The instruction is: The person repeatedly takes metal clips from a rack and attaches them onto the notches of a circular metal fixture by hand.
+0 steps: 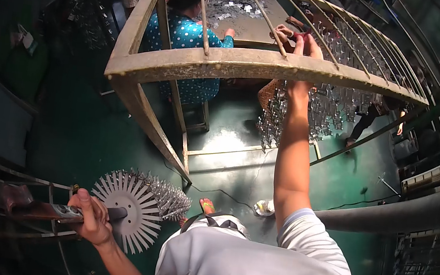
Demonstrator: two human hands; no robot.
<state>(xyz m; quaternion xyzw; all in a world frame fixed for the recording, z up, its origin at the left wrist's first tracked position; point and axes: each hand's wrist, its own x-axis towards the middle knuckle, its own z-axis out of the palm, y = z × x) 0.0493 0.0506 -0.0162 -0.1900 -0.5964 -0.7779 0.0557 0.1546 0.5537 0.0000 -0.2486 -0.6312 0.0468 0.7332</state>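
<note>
At the lower left my left hand (93,220) is closed round the shaft (118,214) of a round, slotted metal disc (128,208). Shiny small metal parts (169,198) crowd the disc's right side. My right arm stretches up to a metal rack (214,60) with rods across its top. Behind the rack's front bar is my right hand (309,47), its fingertips showing above the bar and bent together near a rod. The bar hides part of that hand, and what the fingers grip cannot be made out. Many metal pieces (325,110) hang in strands below the rods.
Beyond the rack, a person in a dotted teal top (186,34) sits at a table (274,13) strewn with metal pieces; another person's hand (284,31) is near my right hand. A thick grey pipe (390,209) runs at right. A cable (236,199) lies on the green floor.
</note>
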